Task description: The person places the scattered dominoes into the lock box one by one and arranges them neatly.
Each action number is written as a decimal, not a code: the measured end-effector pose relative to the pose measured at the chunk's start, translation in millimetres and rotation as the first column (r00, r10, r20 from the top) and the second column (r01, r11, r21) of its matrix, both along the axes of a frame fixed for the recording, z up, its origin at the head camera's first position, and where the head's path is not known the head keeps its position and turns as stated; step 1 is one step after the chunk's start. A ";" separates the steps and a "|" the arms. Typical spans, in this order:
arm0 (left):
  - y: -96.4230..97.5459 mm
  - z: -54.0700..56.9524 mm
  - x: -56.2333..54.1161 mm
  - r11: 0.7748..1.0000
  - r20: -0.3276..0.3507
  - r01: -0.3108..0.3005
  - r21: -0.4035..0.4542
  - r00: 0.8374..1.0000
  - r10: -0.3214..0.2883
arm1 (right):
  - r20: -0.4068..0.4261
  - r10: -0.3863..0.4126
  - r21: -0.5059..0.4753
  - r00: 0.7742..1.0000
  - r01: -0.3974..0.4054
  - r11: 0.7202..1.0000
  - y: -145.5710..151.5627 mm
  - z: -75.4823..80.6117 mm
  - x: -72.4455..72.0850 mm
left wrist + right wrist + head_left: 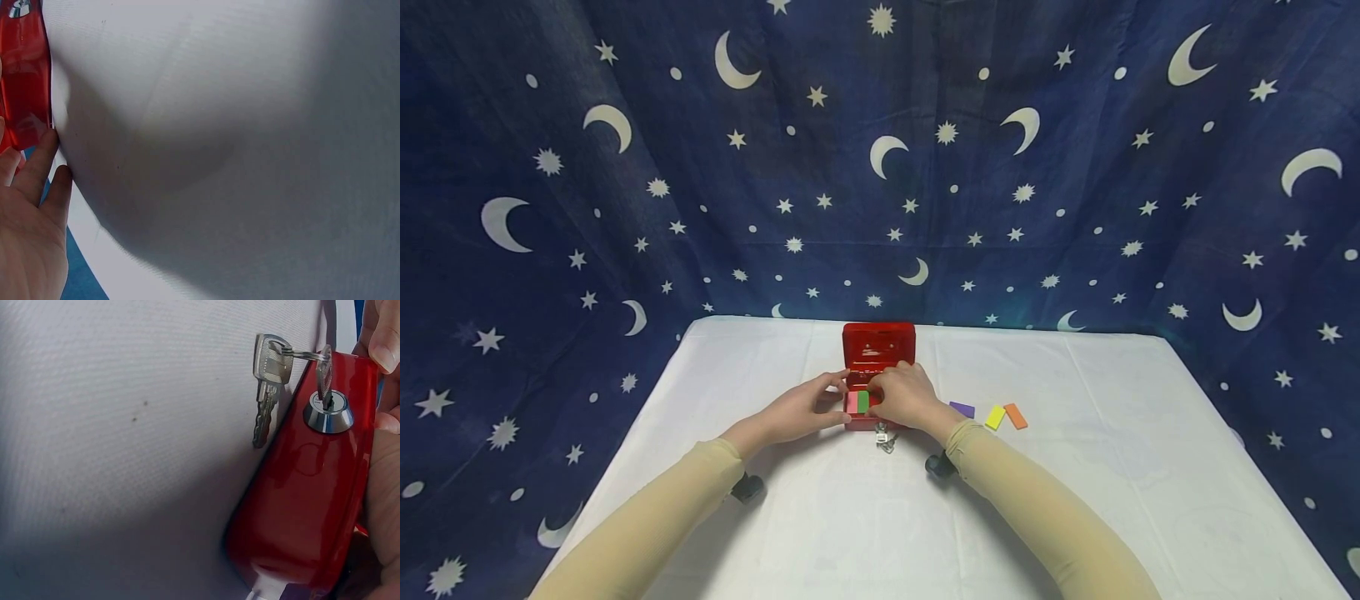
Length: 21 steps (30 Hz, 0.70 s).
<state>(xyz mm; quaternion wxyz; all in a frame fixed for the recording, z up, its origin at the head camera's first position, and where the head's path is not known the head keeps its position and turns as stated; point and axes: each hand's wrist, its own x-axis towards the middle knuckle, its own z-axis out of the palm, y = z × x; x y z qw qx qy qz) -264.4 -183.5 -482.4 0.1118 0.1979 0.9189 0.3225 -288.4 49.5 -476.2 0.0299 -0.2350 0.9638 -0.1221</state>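
Observation:
A red cash box [859,423] stands with its lid [878,343] raised. Inside, at the left, a pink block [852,402] lies beside a green block [862,402]. My right hand [906,396] reaches over the box, thumb and finger at the two ends of the green block, pinching it. Against the box's left side rests my left hand [808,407], thumb near the front corner and fingers fairly straight. A silver lock [329,411] on the box front holds one key, and a second key [269,390] hangs from its ring. The right hand hides the box's right part.
Right of the box, a purple block [962,409], a yellow block [995,417] and an orange block [1016,416] lie on the white tablecloth [850,517]. Behind the table hangs a dark blue curtain [850,100] with moons and stars.

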 end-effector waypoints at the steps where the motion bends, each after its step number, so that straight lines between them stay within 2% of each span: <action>1: 0.0 0.0 -0.1 1.000 -0.001 -0.001 0.003 1.000 0.001 | -0.001 0.002 -0.001 1.000 -0.002 1.000 0.0 -0.1 -0.2; 14: -0.9 -1.2 0.1 0.999 -0.004 0.020 0.034 1.000 -0.020 | 0.010 0.022 -0.060 1.000 -0.022 0.998 3.5 1.7 -1.0; 21: -0.8 -1.3 0.5 0.999 0.004 0.014 0.033 1.000 -0.014 | -0.044 0.041 -0.115 0.998 -0.046 0.992 13.2 7.7 1.5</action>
